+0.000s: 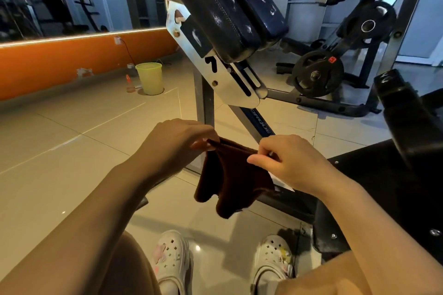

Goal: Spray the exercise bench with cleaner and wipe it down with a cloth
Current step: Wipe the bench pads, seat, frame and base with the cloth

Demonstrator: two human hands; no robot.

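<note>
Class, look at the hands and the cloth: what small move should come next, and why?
Probably fold the cloth into a pad. Both hands, left and right, pinch its top edge, and it hangs loose above the floor, touching no part of the bench. No sprayer is held.

Fuzzy matt brown cloth (230, 179), glossy stitched vinyl pad (223, 7), painted metal bracket (230, 79), glossy floor tiles (72, 127).

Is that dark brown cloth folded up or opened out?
Partly folded: the dark brown cloth hangs doubled from its top edge, pinched by left hand and right hand.
</note>
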